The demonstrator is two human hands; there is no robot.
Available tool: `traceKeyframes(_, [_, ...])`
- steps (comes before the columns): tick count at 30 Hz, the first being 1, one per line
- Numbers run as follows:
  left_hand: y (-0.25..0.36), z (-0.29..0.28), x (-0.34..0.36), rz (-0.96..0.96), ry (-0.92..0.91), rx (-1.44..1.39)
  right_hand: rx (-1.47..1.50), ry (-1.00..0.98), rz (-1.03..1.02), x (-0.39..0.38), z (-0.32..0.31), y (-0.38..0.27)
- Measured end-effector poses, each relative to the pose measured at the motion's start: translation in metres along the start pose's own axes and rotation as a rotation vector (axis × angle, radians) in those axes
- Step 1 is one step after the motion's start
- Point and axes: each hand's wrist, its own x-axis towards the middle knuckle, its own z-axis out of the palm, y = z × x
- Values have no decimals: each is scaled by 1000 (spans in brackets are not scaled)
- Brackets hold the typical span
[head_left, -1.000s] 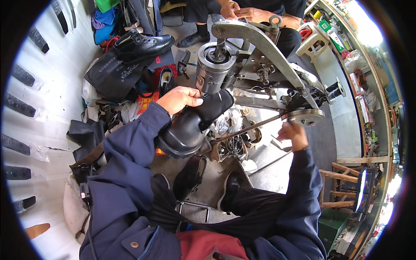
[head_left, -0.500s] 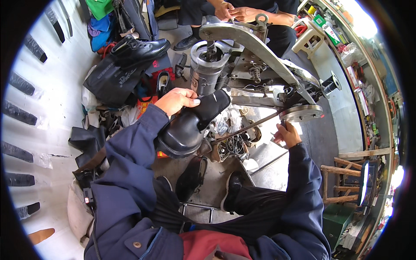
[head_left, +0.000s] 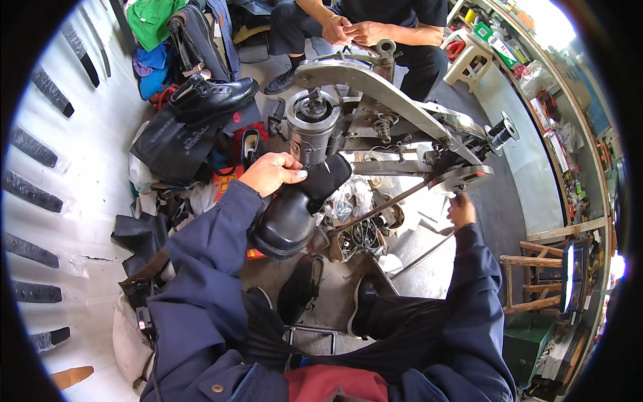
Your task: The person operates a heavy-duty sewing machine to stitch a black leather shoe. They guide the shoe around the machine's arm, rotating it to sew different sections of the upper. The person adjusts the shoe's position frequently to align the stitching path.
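Observation:
My left hand (head_left: 271, 174) is closed on the upper edge of a black leather shoe (head_left: 284, 224), thumb on top. The rounded end of the shoe points toward me, and its dark upper part lies against the front of a metal hand-cranked shoe sewing machine (head_left: 362, 77), by the cylinder (head_left: 313, 127). At the machine's right end, my right hand (head_left: 461, 212) has curled fingers at the underside of a metal handwheel (head_left: 462, 179). It seems to grip the wheel's crank handle, which is mostly hidden by the fingers.
Across the machine sits another person with hands together (head_left: 348, 32). A black shoe (head_left: 213, 99) lies on a dark bag at left. Boxes of small parts (head_left: 358, 238) stand below the machine. A thread spool (head_left: 501, 134) sticks out at right, near a wooden stool (head_left: 536, 275).
My right hand has moved rightward along the handwheel's underside. My left hand keeps hold of the shoe at the machine. The whole view has shifted slightly.

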Motion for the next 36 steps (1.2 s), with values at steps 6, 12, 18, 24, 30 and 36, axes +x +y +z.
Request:
traceKeyframes(6, [-15,-2,10,80,-77,-4,-23,-218,-5,-32,38,-29])
traceKeyframes(12, [-20,-1,10,165,-58,3,-28,-209,-49,-36,35,-30])
traceKeyframes(18, [-21,1,8,152,-74,-42,-312,-547,355,-62,53,-39])
traceKeyframes(24, [-27,2,6,196,-95,-83,107,-513,-588,-143,122,-141])
traceKeyframes(30, [-27,8,3,127,-107,-232,108,-368,-520,-164,161,-209])
traceKeyframes(36, [-26,9,-10,268,-135,-135,92,-448,-486,-160,184,-205])
